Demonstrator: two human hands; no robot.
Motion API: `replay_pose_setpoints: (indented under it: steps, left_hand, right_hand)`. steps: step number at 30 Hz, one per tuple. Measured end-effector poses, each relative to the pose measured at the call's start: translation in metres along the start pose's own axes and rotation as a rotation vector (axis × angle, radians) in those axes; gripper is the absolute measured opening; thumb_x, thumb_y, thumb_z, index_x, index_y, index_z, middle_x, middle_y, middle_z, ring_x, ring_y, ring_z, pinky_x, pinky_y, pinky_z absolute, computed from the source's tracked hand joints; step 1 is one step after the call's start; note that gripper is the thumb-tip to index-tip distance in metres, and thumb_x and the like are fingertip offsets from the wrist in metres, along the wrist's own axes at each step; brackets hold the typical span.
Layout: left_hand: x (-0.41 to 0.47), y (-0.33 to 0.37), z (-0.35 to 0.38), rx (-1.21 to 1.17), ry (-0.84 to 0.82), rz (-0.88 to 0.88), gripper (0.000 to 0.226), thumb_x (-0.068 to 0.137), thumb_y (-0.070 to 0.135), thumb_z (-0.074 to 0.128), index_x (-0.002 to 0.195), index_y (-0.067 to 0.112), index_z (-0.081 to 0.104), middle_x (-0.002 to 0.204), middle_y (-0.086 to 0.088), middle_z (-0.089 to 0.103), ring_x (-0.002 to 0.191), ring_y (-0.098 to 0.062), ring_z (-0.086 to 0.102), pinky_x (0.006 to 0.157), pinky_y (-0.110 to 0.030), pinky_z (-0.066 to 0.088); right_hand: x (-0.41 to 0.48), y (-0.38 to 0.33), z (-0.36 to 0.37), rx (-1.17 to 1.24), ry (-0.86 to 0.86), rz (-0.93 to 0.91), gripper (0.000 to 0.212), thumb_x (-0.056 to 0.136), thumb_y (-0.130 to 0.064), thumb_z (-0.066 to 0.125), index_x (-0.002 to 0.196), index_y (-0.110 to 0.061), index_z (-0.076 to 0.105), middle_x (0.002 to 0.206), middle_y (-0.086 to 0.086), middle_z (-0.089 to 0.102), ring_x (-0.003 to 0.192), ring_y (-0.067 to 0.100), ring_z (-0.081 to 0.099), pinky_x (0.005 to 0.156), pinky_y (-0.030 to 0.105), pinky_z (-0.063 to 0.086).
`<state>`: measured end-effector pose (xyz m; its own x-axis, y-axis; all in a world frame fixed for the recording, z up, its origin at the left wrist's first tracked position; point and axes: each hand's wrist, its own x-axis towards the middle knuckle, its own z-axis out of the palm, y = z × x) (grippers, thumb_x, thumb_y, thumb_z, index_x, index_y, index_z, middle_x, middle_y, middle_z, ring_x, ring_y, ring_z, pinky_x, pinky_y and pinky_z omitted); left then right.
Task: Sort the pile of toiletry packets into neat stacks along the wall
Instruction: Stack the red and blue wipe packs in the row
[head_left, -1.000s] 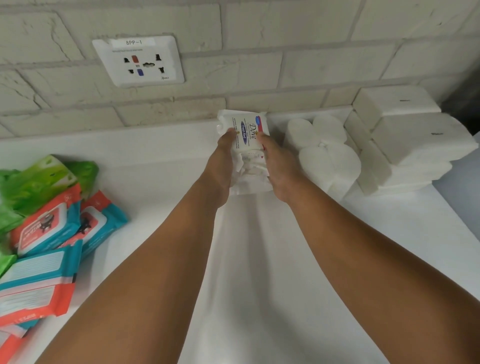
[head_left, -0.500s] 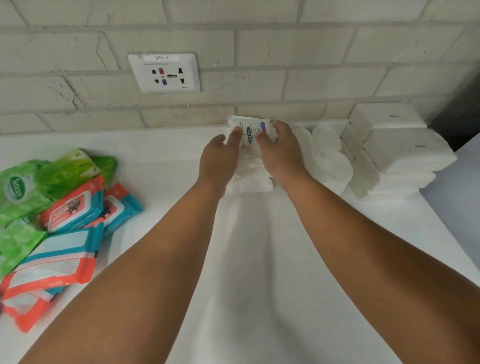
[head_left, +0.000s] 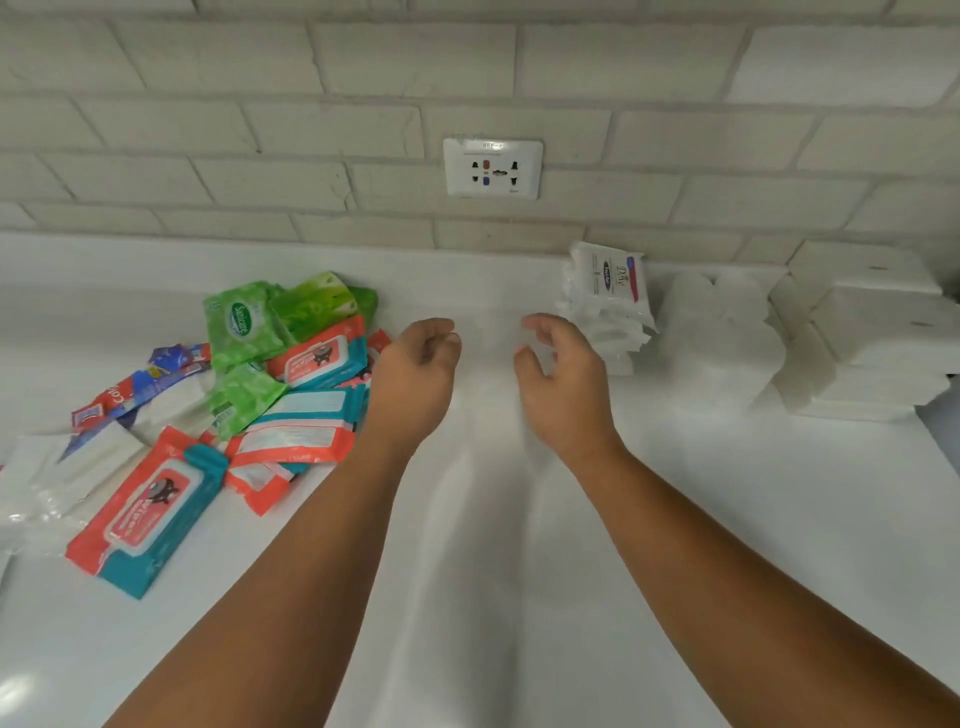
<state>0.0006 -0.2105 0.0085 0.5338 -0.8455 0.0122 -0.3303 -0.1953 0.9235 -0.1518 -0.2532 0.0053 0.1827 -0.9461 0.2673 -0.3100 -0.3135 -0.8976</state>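
1. Both hands are empty. The left hand (head_left: 415, 374) hangs loosely curled and grips nothing. The right hand (head_left: 563, 379) has its fingers spread and slightly bent, released as well.
2. The white Dove stack (head_left: 605, 306) stands against the wall (head_left: 311, 104), below and right of the socket (head_left: 492, 167). It is just beside the right hand but not touching it. Backing onto the brick likely keeps the soft packets from toppling.
3. Further right along the wall come the white rolls (head_left: 722, 332), then the white tissue packs (head_left: 872, 332), each kind grouped together. That row looks like the sorted part.
4. The pile lies on the left of the desk (head_left: 519, 571). In it are green packets (head_left: 241, 322), red-and-teal wipes packets (head_left: 150, 514), a blue-and-red packet (head_left: 140, 384) and clear-wrapped white packs (head_left: 67, 467), all overlapping at odd angles.
5. My read: plenty is left to sort. The left hand sits at the pile's edge, well placed for the next pick.
6. Bare desk between the pile and the Dove stack leaves room for a new stack. Those glossy wrappers look slippery, so stacks may slide unless squared up.
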Motion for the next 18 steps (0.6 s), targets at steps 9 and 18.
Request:
replay_pose_setpoints:
  steps: [9, 18]
  left_hand:
    - [-0.017, -0.078, -0.116, 0.433, -0.053, 0.103, 0.037, 0.09, 0.011, 0.062, 0.126, 0.018, 0.067, 0.126, -0.003, 0.067, 0.108, -0.024, 0.063, 0.092, -0.034, 0.049]
    - [-0.003, -0.14, -0.176, 0.601, -0.27, 0.176, 0.062, 0.083, 0.021, 0.078, 0.14, 0.02, 0.055, 0.146, -0.002, 0.053, 0.134, -0.02, 0.047, 0.113, -0.029, 0.035]
  right_hand:
    - [-0.047, -0.031, 0.126, -0.187, -0.407, 0.278, 0.043, 0.092, -0.028, 0.063, 0.133, -0.023, 0.053, 0.132, -0.003, 0.059, 0.112, 0.016, 0.06, 0.092, 0.023, 0.045]
    - [-0.053, -0.036, 0.208, -0.079, -0.195, 0.721, 0.061, 0.091, -0.034, 0.069, 0.142, -0.008, 0.046, 0.129, 0.011, 0.062, 0.109, 0.028, 0.066, 0.081, 0.031, 0.058]
